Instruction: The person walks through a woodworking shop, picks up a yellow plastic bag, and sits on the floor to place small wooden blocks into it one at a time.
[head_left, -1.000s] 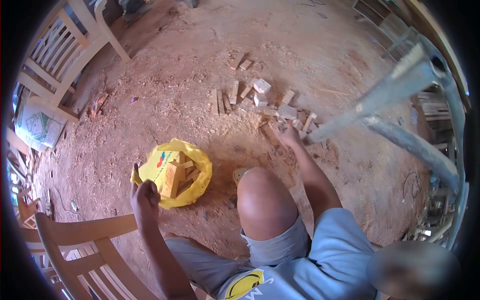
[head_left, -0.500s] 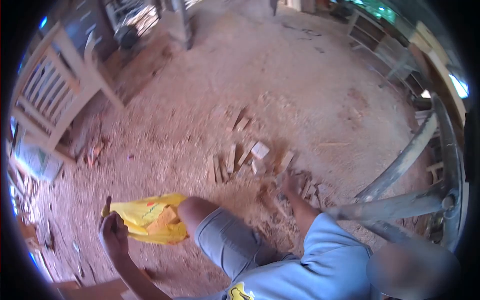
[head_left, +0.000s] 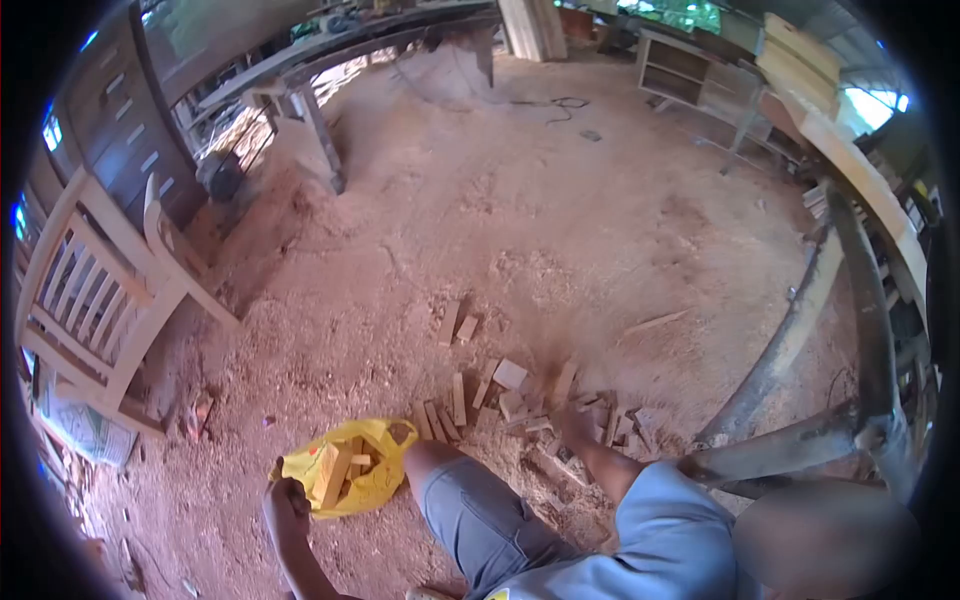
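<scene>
My left hand (head_left: 288, 498) is closed on the left edge of a yellow plastic bag (head_left: 378, 492), which lies on the ground with its mouth open. Several wood offcuts (head_left: 333, 472) show inside the bag. Just right of the bag is my bent knee in grey shorts. My right hand (head_left: 572, 425) reaches down to a scattered pile of small wood blocks (head_left: 510, 375); its fingers are too indistinct to read. Further off, two loose wood pieces (head_left: 450, 322) lie on the sawdust.
A slatted wooden chair (head_left: 100, 300) stands at the left, with a white sack (head_left: 85, 425) beneath it. Thick dark curved beams (head_left: 790, 445) are close on the right. Shelving (head_left: 680, 70) and a workbench (head_left: 340, 45) stand at the back. A blurred round patch covers the lower right.
My left hand has moved right and down, bringing the bag's edge with it. The bag's mouth is wider and shows more wood. The whole view has shifted, with more background visible.
</scene>
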